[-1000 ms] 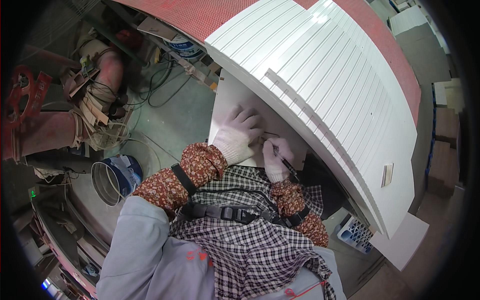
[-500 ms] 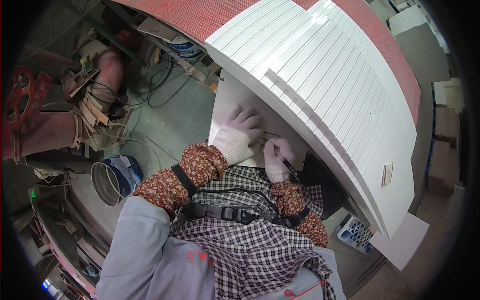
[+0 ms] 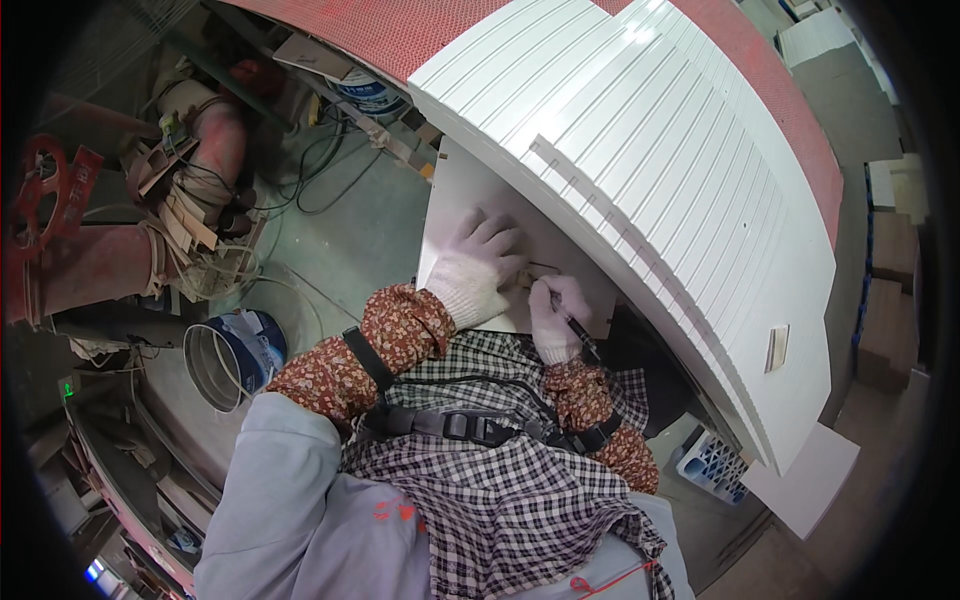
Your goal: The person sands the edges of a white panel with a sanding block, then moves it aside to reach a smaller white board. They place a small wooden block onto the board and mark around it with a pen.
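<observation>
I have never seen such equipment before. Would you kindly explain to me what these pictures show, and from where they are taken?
There is no robot here: these are a person's own two hands, in pale gloves. The camera is worn on the head and looks down; its wide fisheye lens bends straight edges. The left hand lies spread on a pale board. The right hand holds a dark pen-like tool. Between them is a thin dark shape, too small to identify. Beyond the board, ribbed white panels lie on a red textured surface.
</observation>
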